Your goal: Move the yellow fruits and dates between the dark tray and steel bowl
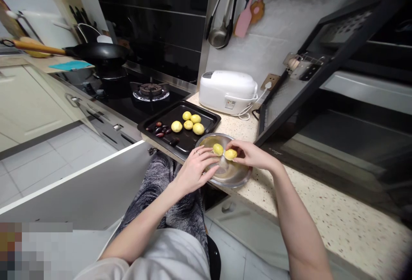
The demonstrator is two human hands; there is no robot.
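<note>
In the head view, a shallow steel bowl (229, 182) sits at the counter's front edge. Two small yellow, rounded pieces, kind unclear, are at it. My right hand (252, 154) pinches one yellow piece (230, 154) between thumb and fingers over the bowl. The other yellow piece (218, 149) is beside the fingertips of my left hand (196, 169); whether they touch it I cannot tell. My left hand's fingers are stretched out, with the thumb apart. Left of the bowl, a black baking tray (206, 116) bears several more yellow pieces (176, 126) and several dark red oval fruits (160, 130).
A white appliance (228, 93) stands behind the tray, its cord plugged into the wall. The gas hob (151, 91) is left, with a black wok (98, 51) on it. A dark oven (360, 142) with a raised door (289, 74) is right. An open cabinet door (80, 181) juts out below.
</note>
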